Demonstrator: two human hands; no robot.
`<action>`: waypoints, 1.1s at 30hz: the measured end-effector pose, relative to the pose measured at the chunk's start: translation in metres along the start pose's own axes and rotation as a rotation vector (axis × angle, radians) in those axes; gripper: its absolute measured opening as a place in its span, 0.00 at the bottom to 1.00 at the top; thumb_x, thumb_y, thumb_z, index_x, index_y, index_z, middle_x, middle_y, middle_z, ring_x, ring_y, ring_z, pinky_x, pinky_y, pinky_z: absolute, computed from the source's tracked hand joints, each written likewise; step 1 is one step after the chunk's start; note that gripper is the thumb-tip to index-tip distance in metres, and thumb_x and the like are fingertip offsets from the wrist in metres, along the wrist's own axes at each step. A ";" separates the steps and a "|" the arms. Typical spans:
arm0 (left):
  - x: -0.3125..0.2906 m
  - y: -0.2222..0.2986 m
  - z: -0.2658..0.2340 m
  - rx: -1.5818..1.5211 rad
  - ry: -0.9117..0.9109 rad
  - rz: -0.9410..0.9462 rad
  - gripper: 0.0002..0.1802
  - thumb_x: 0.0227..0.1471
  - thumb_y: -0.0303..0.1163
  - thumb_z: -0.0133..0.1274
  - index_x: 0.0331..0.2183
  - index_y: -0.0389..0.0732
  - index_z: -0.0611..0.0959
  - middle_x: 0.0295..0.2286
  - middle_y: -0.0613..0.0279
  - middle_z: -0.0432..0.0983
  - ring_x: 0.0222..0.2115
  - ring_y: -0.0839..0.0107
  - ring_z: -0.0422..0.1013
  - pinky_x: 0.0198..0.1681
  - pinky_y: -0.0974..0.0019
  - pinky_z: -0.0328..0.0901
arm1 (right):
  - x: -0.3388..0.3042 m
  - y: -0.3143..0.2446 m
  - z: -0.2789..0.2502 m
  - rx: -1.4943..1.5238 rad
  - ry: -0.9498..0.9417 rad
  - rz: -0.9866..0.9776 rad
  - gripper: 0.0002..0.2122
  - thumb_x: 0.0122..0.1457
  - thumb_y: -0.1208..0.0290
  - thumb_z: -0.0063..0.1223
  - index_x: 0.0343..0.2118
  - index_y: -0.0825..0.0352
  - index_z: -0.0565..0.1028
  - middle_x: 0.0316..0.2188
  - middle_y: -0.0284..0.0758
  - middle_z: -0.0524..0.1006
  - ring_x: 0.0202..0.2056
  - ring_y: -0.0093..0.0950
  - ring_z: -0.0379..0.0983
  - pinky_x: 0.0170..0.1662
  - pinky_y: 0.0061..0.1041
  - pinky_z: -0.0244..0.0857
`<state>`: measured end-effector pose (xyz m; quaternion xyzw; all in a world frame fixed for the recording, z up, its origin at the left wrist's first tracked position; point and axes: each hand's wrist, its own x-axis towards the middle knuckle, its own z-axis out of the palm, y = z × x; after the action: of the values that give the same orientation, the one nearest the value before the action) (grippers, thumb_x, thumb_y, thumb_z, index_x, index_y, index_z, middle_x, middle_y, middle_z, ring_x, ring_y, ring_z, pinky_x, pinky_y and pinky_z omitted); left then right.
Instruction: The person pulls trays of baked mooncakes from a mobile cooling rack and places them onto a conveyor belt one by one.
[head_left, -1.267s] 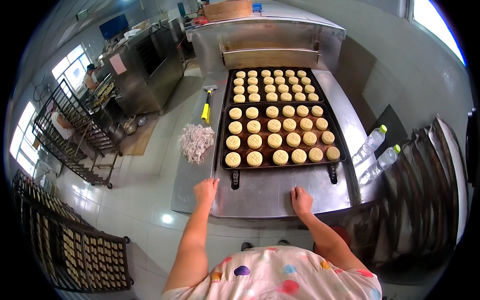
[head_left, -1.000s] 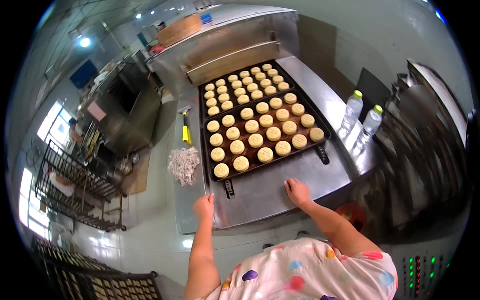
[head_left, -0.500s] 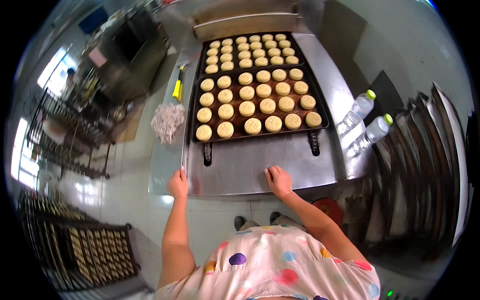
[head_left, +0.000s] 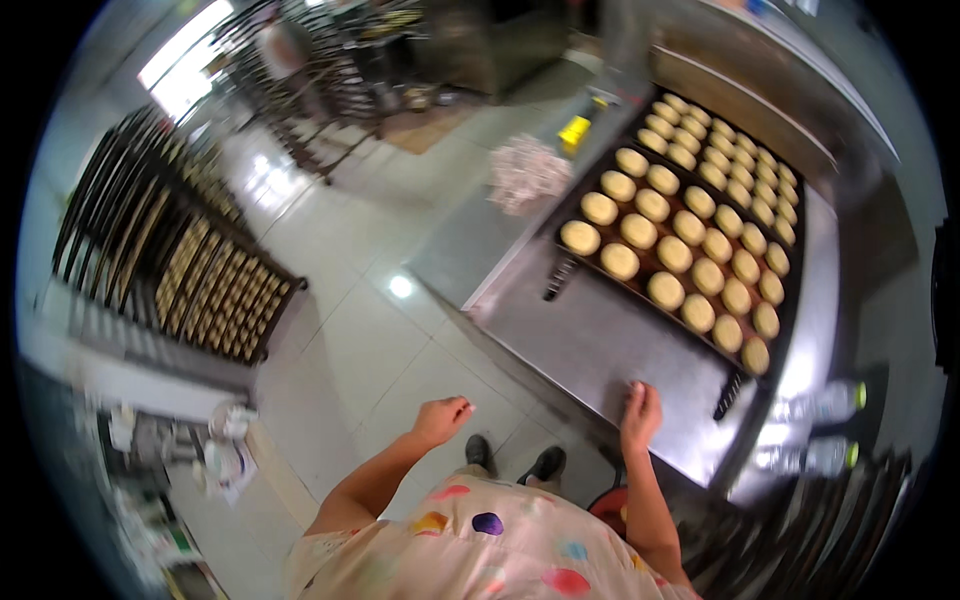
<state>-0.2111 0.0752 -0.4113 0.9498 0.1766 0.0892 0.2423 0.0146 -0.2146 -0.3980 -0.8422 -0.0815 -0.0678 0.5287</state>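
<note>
My left hand (head_left: 442,420) hangs over the tiled floor, off the steel table, with fingers curled in and nothing visible in them. Just over the table's near edge is my right hand (head_left: 640,416), its fingers loosely closed and bent, also holding nothing I can see. It lies nearest the bare front of the steel table (head_left: 590,345). Farther on, a dark baking tray (head_left: 640,292) bears rows of round, pale yellow pastries (head_left: 673,253). Behind it, a second tray carries more pastries (head_left: 717,160). Neither hand touches a tray.
Left of the trays lie a pinkish-white rag (head_left: 528,174) and a yellow-handled tool (head_left: 574,134). Two clear bottles (head_left: 838,402) stand at right, near upright dark trays (head_left: 850,530). A rack of filled trays (head_left: 215,290) stands on the left; a counter with containers (head_left: 225,460) is lower left.
The view has swung left, so the table now sits at the right and tilted. My left hand has come off the table's corner and curled; my right hand stays near the front edge.
</note>
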 end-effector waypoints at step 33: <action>-0.272 -0.481 -0.208 -1.234 0.600 -1.041 0.16 0.54 0.38 0.48 0.38 0.34 0.74 0.27 0.56 0.76 0.23 0.69 0.74 0.26 0.69 0.69 | -0.269 -0.315 0.593 0.333 -1.536 0.457 0.13 0.58 0.68 0.45 0.40 0.73 0.71 0.32 0.40 0.76 0.32 0.27 0.74 0.37 0.25 0.70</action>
<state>-0.6551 0.4563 -0.4906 0.3828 0.5662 0.2940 0.6682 -0.2979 0.4370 -0.4310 -0.5601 -0.2563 0.6504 0.4446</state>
